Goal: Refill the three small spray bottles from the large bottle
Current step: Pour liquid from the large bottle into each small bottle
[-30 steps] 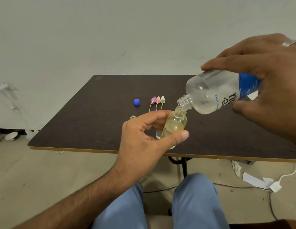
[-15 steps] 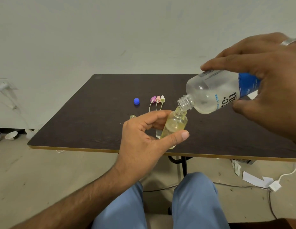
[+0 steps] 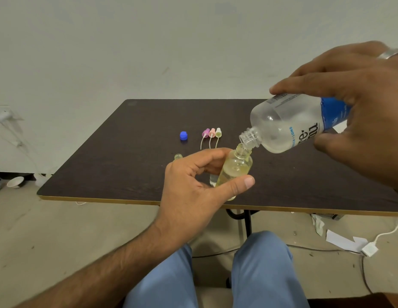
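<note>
My left hand (image 3: 193,190) grips a small clear spray bottle (image 3: 235,168) with yellowish liquid, its open neck tilted up to the right. My right hand (image 3: 358,112) holds the large clear bottle (image 3: 282,125) with a blue label, tipped down so its open mouth sits right over the small bottle's neck. Another small bottle (image 3: 178,156) shows only its neck behind my left hand. A third small bottle (image 3: 213,180) is mostly hidden behind the held one. Three spray tops, purple (image 3: 205,132), pink (image 3: 212,132) and pale yellow (image 3: 218,132), lie in a row on the table.
A blue cap (image 3: 183,135) lies on the dark table (image 3: 127,152) left of the spray tops. My knees in blue trousers are under the near edge. On the floor are a bowl (image 3: 15,182) at left, and papers and a white charger (image 3: 369,250) at right.
Almost nothing has moved; both hands hold the same pouring pose, with the large bottle's mouth staying over the small bottle's neck.
</note>
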